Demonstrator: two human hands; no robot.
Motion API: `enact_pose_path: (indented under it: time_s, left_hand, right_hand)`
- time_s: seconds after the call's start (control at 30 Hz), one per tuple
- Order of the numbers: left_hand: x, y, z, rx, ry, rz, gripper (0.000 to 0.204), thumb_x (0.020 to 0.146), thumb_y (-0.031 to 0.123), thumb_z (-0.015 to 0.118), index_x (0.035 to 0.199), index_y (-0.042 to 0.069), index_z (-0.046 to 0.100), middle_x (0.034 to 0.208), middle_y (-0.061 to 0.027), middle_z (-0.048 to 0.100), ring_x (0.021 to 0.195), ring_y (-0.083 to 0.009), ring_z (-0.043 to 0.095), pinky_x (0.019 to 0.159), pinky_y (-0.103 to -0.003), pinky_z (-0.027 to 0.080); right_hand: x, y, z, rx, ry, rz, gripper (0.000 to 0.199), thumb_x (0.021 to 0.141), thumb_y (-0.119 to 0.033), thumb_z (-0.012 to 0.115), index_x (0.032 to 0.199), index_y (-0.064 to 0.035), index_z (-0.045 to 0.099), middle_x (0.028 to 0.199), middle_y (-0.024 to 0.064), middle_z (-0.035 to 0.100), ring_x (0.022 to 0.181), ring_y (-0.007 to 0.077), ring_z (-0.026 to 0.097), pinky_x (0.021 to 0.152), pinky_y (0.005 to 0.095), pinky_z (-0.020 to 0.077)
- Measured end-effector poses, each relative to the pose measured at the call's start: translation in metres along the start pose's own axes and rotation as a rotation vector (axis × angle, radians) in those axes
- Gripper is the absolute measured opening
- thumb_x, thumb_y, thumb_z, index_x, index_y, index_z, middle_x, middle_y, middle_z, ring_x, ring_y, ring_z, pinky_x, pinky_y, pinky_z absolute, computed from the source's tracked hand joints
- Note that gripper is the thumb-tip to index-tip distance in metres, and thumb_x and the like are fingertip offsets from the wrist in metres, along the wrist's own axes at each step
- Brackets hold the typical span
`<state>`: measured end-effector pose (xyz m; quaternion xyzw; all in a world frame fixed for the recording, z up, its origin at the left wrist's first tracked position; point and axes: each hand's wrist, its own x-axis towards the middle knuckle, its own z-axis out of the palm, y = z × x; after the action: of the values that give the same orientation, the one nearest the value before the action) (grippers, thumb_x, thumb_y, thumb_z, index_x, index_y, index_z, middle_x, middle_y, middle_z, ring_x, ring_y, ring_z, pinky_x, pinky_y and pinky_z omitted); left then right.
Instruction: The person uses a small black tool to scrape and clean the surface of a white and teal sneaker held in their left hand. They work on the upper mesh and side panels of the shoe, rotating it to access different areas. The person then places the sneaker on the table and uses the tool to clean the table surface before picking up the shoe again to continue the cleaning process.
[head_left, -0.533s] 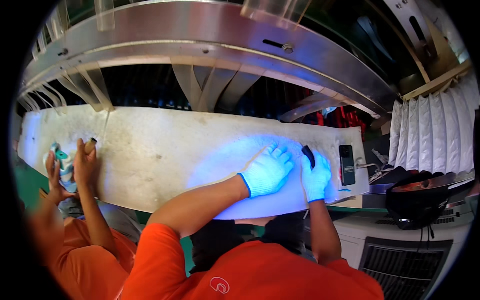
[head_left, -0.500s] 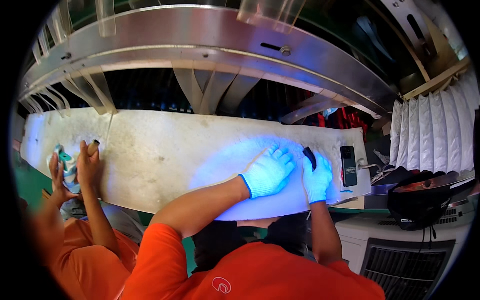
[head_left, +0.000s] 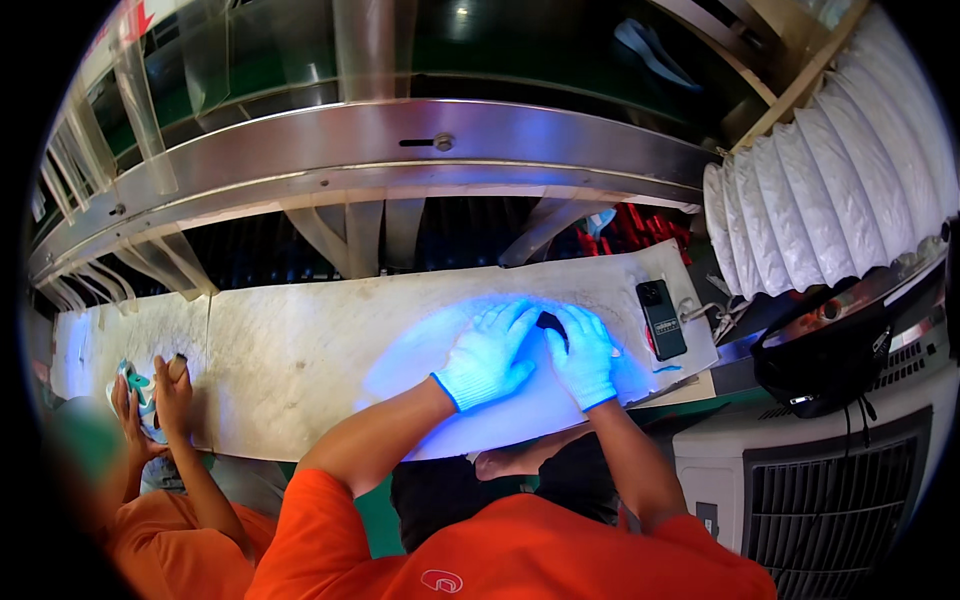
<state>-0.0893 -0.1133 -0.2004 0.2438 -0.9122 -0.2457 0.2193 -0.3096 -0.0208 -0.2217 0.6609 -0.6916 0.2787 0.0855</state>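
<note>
Both my hands wear white knit gloves with blue cuffs, lit bright blue, over the pale worktop (head_left: 290,350). My left hand (head_left: 490,352) lies on the top with its fingers stretched out toward the far edge. Close beside it on the right, my right hand (head_left: 583,360) curls around a short black rod-like thing (head_left: 548,321). Only one dark end of it shows between the two hands; its kind cannot be made out. A blue glow spreads over the worktop around both gloves.
A dark phone (head_left: 662,320) lies right of my hands. Beyond the worktop runs a metal rail (head_left: 380,160) with clear hanging strips. At right are a white ribbed duct (head_left: 830,190) and a black bag (head_left: 830,360). A co-worker's hands (head_left: 172,395) hold a white-and-teal shoe (head_left: 140,390) at left.
The view has shifted right and tilted up, so the worktop sits lower. My right hand has turned inward, and the black thing now lies lower between the gloves. My left fingers are less spread.
</note>
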Motion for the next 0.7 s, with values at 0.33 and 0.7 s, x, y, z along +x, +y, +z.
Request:
enact_pose_path:
  time_s: [0.33,0.7]
  left_hand:
    - [-0.005,-0.006,0.005,0.109,-0.061,0.112,0.063,0.098,0.035,0.074,0.152,0.005,0.062,0.163,-0.0250,0.056,0.154,-0.0493,0.048,0.131,-0.061,0.035]
    - [-0.001,-0.003,0.009,0.084,-0.040,0.162,0.056,0.094,0.031,0.078,0.141,0.001,0.071,0.157,-0.0281,0.061,0.151,-0.0521,0.050,0.130,-0.062,0.035]
  right_hand:
    - [-0.006,0.003,0.007,-0.052,0.002,0.059,0.045,0.096,-0.028,0.081,0.133,-0.0043,0.072,0.136,0.0204,0.072,0.133,0.0453,0.064,0.114,0.0562,0.0494]
    - [-0.011,0.011,0.016,-0.079,0.023,0.044,0.044,0.101,-0.037,0.073,0.130,-0.0030,0.071,0.136,0.0214,0.069,0.134,0.0429,0.062,0.118,0.0563,0.0464]
